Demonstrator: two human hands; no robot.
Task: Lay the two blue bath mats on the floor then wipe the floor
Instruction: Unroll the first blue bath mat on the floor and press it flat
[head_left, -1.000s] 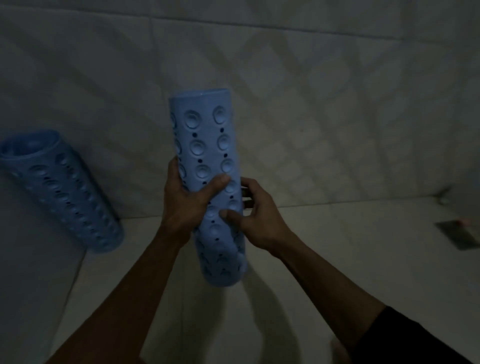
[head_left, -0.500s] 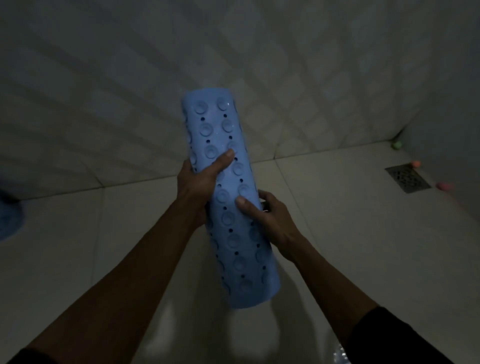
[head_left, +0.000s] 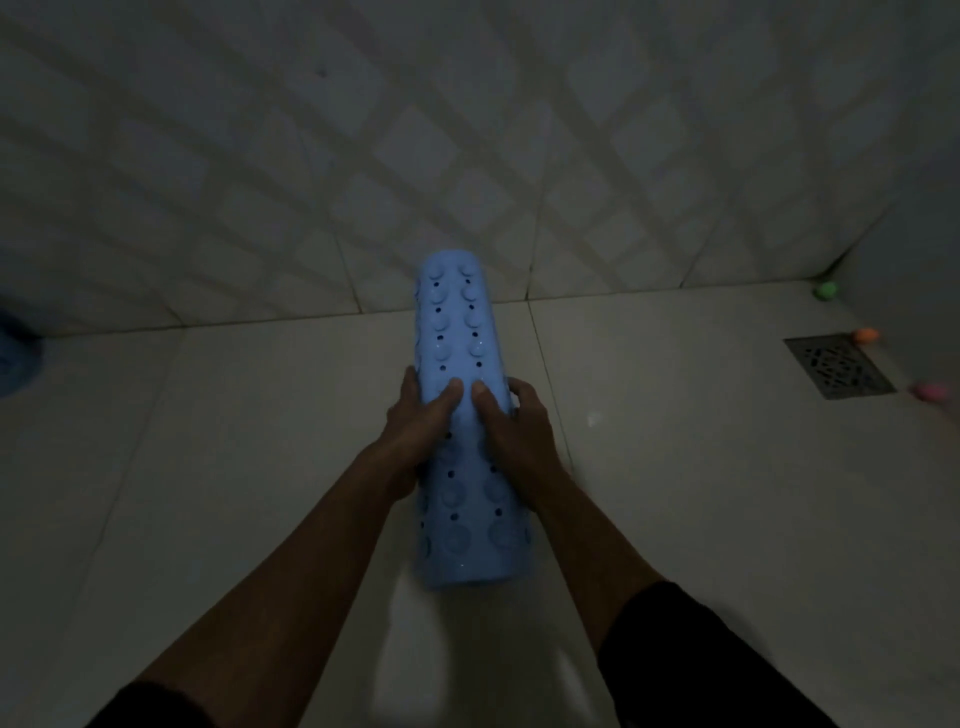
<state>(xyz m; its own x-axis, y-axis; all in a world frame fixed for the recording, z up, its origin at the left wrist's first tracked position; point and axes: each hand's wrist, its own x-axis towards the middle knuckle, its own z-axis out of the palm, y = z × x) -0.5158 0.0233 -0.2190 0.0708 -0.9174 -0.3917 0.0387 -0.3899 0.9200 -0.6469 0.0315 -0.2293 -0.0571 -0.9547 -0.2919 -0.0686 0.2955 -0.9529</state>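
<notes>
Head view shows my left grip (head_left: 415, 421) and right grip (head_left: 514, 421) both closed around the rolled blue bath mat (head_left: 462, 332), thumbs on top at its middle. It hangs above the tiled floor (head_left: 675, 467). The second mat (head_left: 18, 353) lies at the floor's left edge, near the wall.

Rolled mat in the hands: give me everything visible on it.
The rolled blue bath mat is a tight tube of soft-looking rubbery plastic, its outer face covered in rows of round suction cups with small holes between them. It points lengthwise away from the person, far end toward the wall. The left hand and right hand grip its middle from either side, thumbs on top. Whether its near end touches the floor is unclear.
</notes>
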